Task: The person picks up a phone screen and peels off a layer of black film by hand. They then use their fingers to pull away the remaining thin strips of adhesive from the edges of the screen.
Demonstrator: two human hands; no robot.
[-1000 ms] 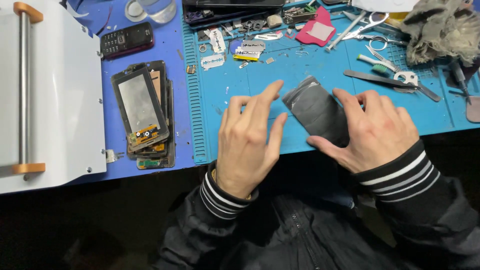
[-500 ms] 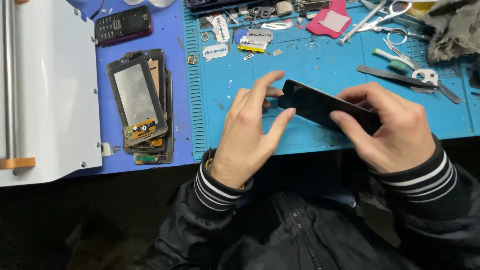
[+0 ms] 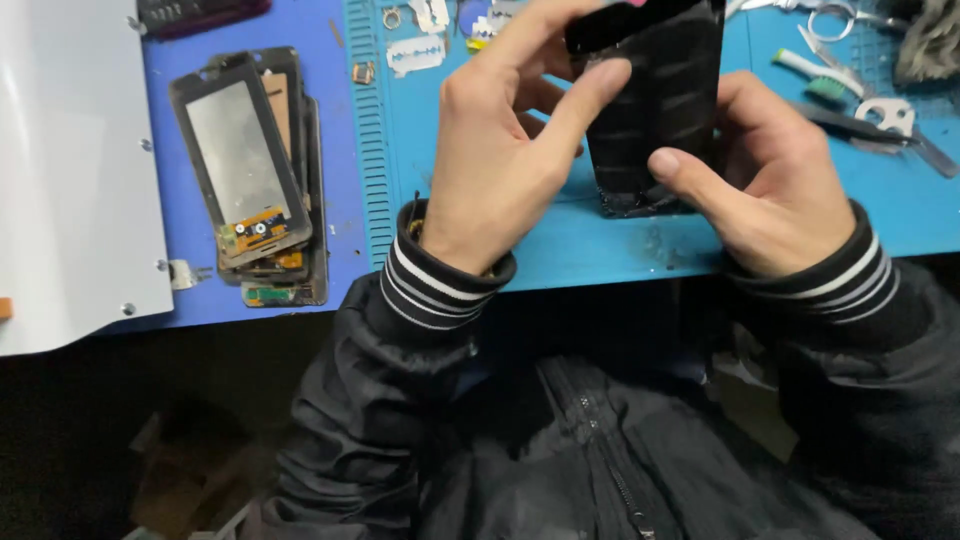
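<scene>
Both hands hold a black phone screen panel (image 3: 655, 110) upright above the blue work mat (image 3: 600, 250). My left hand (image 3: 505, 150) pinches its upper left edge with thumb and fingers. My right hand (image 3: 765, 170) grips the right side, its thumb pressed on the panel's lower face. The panel's bottom edge looks chipped and rough. Its top runs out of view.
A stack of phone screens (image 3: 250, 170) lies on the mat at left, beside a white machine (image 3: 70, 180). A razor blade (image 3: 415, 55), a toothbrush-like tool (image 3: 815, 75), tweezers and scissors lie at the back. A dark phone (image 3: 200, 15) sits at top left.
The panel was lifted off the mat and turned from lying tilted to standing upright, closer to the camera. Both hands rose with it.
</scene>
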